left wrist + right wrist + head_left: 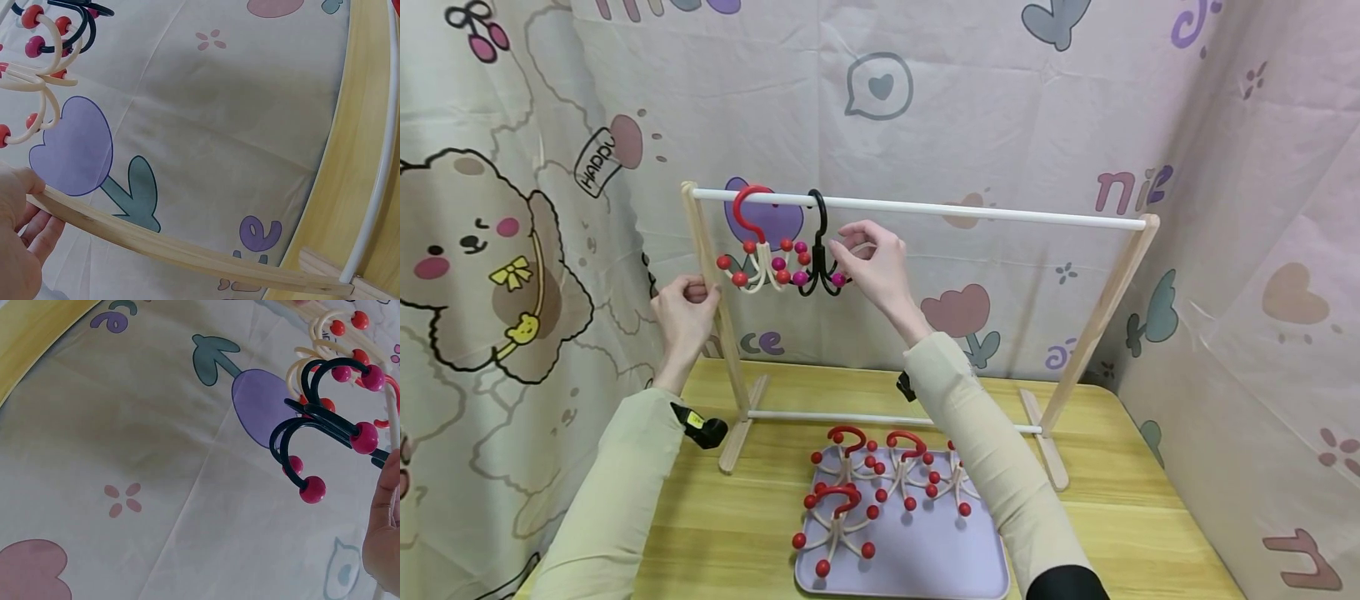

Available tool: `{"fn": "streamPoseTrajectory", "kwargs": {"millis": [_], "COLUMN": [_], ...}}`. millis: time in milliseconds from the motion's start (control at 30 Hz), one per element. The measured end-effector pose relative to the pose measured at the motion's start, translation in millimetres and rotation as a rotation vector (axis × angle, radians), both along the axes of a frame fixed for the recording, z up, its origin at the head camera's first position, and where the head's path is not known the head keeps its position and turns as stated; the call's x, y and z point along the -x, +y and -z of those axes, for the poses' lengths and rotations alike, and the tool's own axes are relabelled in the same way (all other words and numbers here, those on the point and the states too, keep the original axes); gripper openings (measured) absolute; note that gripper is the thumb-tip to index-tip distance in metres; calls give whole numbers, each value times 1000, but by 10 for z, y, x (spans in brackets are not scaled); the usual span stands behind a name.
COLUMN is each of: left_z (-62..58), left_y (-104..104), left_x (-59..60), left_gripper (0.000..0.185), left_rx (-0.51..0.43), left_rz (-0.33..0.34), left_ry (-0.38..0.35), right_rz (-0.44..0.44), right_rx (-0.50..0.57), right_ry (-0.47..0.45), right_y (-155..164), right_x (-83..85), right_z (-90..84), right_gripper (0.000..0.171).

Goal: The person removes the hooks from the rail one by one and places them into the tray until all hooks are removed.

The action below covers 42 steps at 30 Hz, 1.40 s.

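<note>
A black claw hanger (818, 250) with magenta ball tips hangs by its hook from the white top rail (970, 213) of a small garment rack. Left of it on the same rail hangs a cream claw hanger (762, 265) with a red hook and red ball tips. My right hand (876, 262) is beside the black hanger, fingers loosely bent, fingertips close to its stem and nothing held. With thumb and fingers my left hand (688, 312) pinches the rack's left wooden post (727, 342); the left wrist view shows the thumb over the post (156, 244) and fingers under it.
A lilac tray (940, 558) on the wooden table (700, 517) carries several more cream hangers (835, 525) with red hooks. The rack's right post (1101, 321) and feet stand behind the tray. Printed curtains (880, 150) enclose the table at the back and sides.
</note>
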State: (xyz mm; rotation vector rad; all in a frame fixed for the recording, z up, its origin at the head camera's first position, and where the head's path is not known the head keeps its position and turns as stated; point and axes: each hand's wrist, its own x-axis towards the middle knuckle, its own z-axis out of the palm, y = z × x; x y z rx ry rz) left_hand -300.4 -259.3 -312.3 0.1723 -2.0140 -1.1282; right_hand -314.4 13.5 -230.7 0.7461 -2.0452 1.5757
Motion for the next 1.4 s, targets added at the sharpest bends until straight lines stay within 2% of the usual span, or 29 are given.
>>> {"fn": "streamPoseTrajectory", "kwargs": {"millis": [300, 700, 933, 1400], "left_z": [8, 10, 4, 17], "left_y": [-4, 11, 13, -4], "left_x": [-1, 3, 12, 14], "left_gripper": [23, 23, 22, 23], "left_rx": [3, 0, 1, 6], "left_rz": [-2, -1, -13, -10], "left_ry": [9, 18, 22, 32], "right_rz": [80, 125, 133, 147], "right_rx": [-50, -132, -118, -120], "right_ry": [17, 19, 13, 13], "right_y": [-105, -205, -224, -230], "right_x": [95, 124, 140, 162], "right_z": [-60, -123, -124, -141], "right_gripper": [22, 20, 15, 14]}}
